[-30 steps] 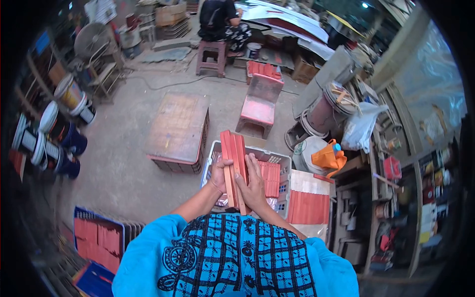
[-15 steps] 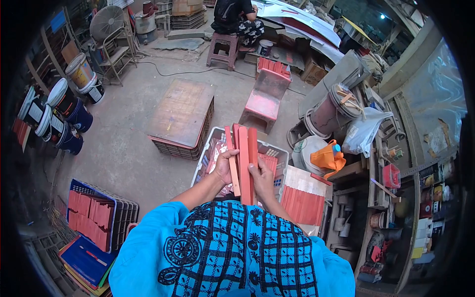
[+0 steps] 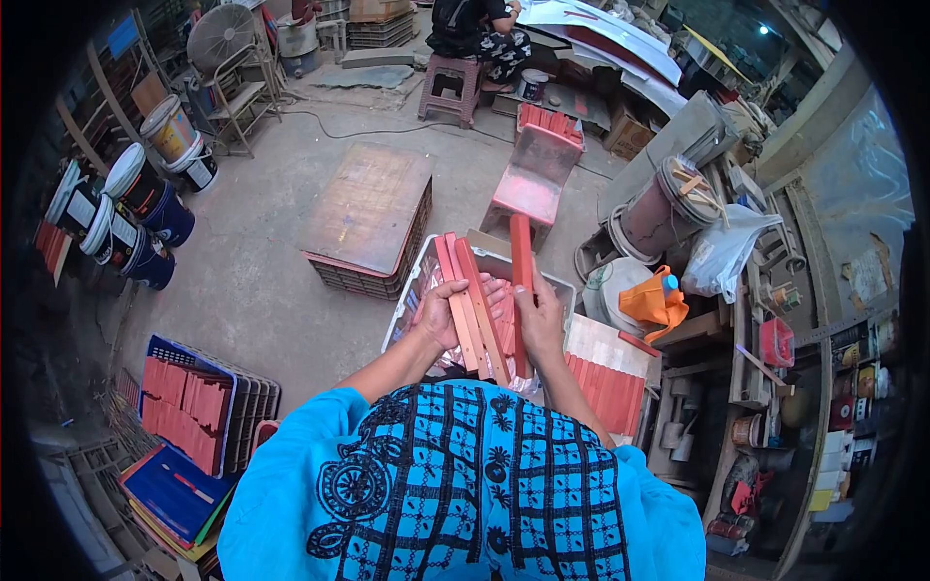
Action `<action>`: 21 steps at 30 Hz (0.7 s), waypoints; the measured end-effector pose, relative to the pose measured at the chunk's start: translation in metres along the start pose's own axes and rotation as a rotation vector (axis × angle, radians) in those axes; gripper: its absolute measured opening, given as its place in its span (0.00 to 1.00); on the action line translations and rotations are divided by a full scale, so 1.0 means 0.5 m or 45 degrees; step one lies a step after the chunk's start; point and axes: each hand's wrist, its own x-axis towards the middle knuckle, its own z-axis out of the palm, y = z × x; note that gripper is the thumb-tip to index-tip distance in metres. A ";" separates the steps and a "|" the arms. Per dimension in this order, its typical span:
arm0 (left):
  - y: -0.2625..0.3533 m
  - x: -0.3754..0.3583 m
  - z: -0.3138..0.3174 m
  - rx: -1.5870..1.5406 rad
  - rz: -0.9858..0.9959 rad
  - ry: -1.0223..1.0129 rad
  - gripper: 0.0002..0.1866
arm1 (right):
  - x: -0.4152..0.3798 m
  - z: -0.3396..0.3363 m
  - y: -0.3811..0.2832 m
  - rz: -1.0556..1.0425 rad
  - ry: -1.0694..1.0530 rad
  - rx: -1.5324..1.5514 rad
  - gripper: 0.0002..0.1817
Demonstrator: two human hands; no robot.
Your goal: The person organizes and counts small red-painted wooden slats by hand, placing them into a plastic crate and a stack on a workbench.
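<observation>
Several long red-painted wooden strips [image 3: 472, 310] lie across my left hand [image 3: 448, 315], whose thumb and fingers are wrapped round them. Their nearer ends show bare pinkish wood with small dark spots. A single darker red strip [image 3: 522, 261] stands nearly upright in the view, gripped by my right hand [image 3: 541, 315], a little apart from the others. Beneath both hands is a white crate [image 3: 399, 312] holding more red pieces and clear plastic wrapping, partly hidden by my hands.
A board-topped stack of crates [image 3: 363, 208] stands ahead on the left, a pink chair [image 3: 531, 184] ahead. Red strips lie on a board [image 3: 605, 387] at the right. A blue crate [image 3: 232, 416] is at lower left. Farther off, a person [image 3: 475, 39] sits on a stool.
My right hand has moved right with one red strip, separating it from the bundle. The strips in my left hand have fanned out, and the view has shifted slightly.
</observation>
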 end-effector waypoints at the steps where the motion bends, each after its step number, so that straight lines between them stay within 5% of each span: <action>1: 0.000 0.001 -0.004 -0.017 -0.004 0.002 0.22 | -0.008 0.002 -0.031 -0.005 -0.061 -0.124 0.26; 6: 0.010 -0.007 -0.026 0.050 -0.038 0.030 0.22 | -0.034 0.073 0.032 -0.302 -0.123 -0.494 0.28; 10: 0.023 -0.008 -0.051 0.022 -0.045 0.012 0.23 | -0.028 0.077 0.003 -0.059 -0.232 -0.382 0.27; 17: 0.036 -0.022 -0.031 0.068 0.182 0.233 0.22 | -0.041 0.117 -0.032 -0.199 -0.352 -0.651 0.44; 21: 0.043 -0.035 -0.016 0.100 0.197 0.124 0.23 | -0.039 0.139 -0.005 -0.167 -0.308 -0.620 0.40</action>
